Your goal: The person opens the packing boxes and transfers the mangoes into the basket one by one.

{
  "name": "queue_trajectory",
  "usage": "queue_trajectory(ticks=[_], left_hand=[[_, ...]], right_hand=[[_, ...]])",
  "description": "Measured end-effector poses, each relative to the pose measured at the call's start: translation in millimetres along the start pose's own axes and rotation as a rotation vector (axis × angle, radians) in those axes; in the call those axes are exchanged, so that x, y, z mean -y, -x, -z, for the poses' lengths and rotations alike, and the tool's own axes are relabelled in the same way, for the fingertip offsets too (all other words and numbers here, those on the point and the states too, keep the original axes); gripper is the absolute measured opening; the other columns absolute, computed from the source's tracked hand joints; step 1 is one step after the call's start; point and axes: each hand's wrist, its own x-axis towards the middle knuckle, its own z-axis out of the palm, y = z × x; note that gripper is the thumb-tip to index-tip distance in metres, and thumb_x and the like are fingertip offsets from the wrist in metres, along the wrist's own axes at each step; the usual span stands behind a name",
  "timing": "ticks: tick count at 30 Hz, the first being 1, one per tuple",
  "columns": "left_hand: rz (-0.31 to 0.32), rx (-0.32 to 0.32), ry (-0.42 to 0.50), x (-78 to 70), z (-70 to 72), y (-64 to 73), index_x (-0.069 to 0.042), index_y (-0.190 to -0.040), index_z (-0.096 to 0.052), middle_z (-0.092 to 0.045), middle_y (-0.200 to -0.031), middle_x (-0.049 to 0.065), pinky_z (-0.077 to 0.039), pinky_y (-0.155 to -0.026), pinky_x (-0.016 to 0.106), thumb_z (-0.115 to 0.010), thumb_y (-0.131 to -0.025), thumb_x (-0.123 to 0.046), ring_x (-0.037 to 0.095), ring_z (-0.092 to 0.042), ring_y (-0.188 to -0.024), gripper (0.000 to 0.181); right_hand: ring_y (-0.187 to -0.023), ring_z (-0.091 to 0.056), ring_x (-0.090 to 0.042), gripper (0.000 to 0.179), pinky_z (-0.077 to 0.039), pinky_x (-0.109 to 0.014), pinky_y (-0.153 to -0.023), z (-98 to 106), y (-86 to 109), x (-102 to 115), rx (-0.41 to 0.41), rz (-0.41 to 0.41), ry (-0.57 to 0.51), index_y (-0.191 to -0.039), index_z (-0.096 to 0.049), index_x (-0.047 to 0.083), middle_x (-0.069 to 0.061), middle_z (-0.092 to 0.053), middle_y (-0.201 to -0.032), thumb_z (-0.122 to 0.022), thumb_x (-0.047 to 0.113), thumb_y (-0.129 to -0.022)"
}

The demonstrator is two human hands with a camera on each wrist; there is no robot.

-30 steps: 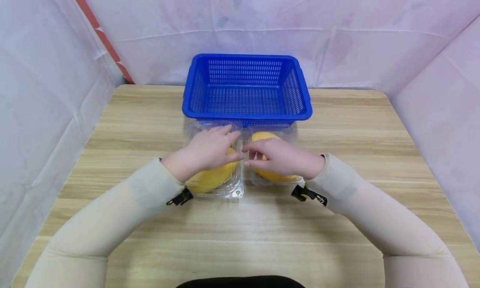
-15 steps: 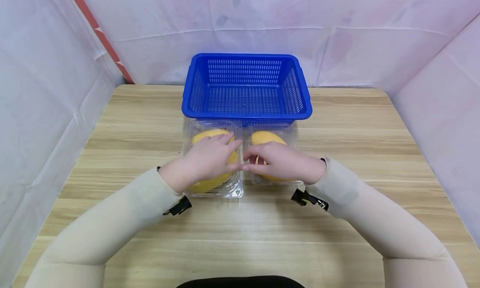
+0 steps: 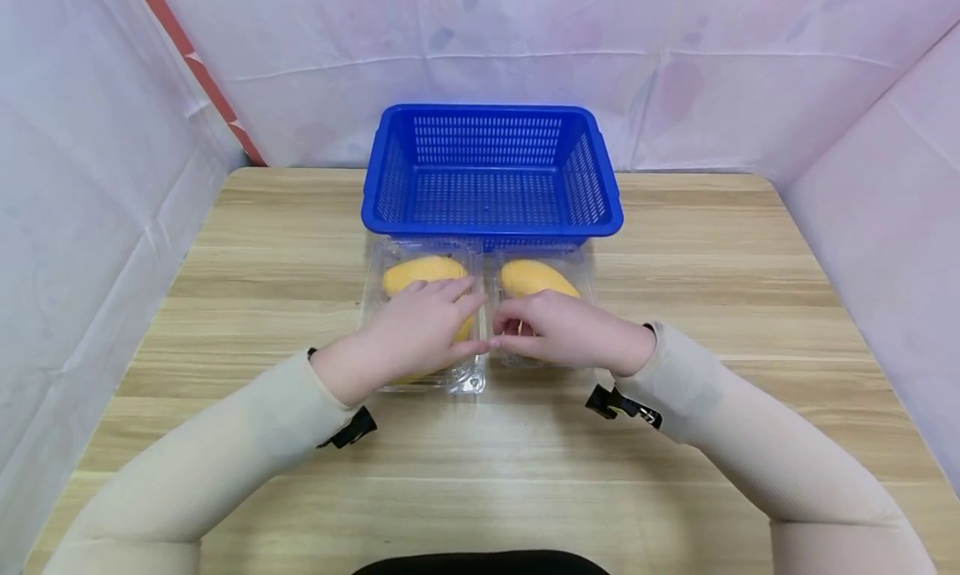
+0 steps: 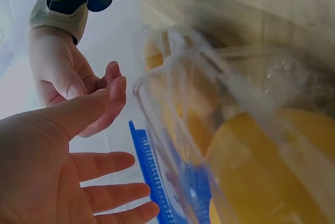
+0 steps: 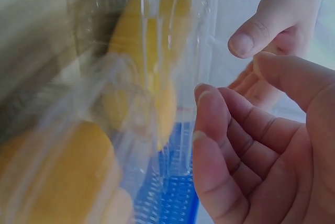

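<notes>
Two clear plastic clamshell boxes lie side by side in the head view: a left box (image 3: 472, 383) and a right box (image 3: 587, 275). Yellow mangoes show in each, one mango (image 3: 423, 269) at the far end of the left box and another mango (image 3: 536, 277) in the right. My left hand (image 3: 416, 329) is over the left box, its fingers spread and nearly straight. Over the right box is my right hand (image 3: 558, 329), fingers loosely bent around nothing. In the right wrist view its thumb (image 5: 288, 75) is apart from the fingertips. The thumbs nearly meet between the boxes.
A blue plastic basket (image 3: 491, 229) with slotted walls stands just behind the boxes, against the back of the wooden table (image 3: 487, 450). Pale fabric walls (image 3: 525, 25) close in the back and both sides.
Both hands have drawn back a little toward my body, the left one more. The far mangoes in both boxes show more. Boxes and basket stay in place.
</notes>
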Motion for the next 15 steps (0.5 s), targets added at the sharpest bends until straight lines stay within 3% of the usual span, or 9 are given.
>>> queue_trajectory(ticks=[6, 15], left_hand=[[-0.084, -0.060, -0.030, -3.6, -4.6, 6.1, -0.012, -0.125, -0.057, -0.045, -0.139, 0.014, -0.034, -0.100, 0.051, -0.063, -0.085, -0.048, 0.030, -0.042, -0.126, 0.054], [-0.154, -0.101, -0.029, -7.9, -11.7, 10.5, -0.014, -0.099, -0.067, -0.054, -0.130, 0.011, -0.035, -0.099, 0.050, -0.068, -0.084, -0.036, 0.028, -0.049, -0.119, 0.026]], right_hand=[[-0.067, -0.050, -0.001, 0.008, -0.047, -0.023, -0.064, -10, 5.0, 2, 0.043, 0.034, -0.038, -0.084, -0.065, 0.014, 0.012, -0.056, -0.072, -0.064, 0.020, -0.089], [-0.072, -0.056, 0.000, 0.009, -0.050, -0.026, -0.070, -25, 13.4, 3, 0.106, 0.041, -0.089, -0.090, -0.067, 0.011, 0.011, -0.062, -0.078, -0.062, 0.019, -0.090]])
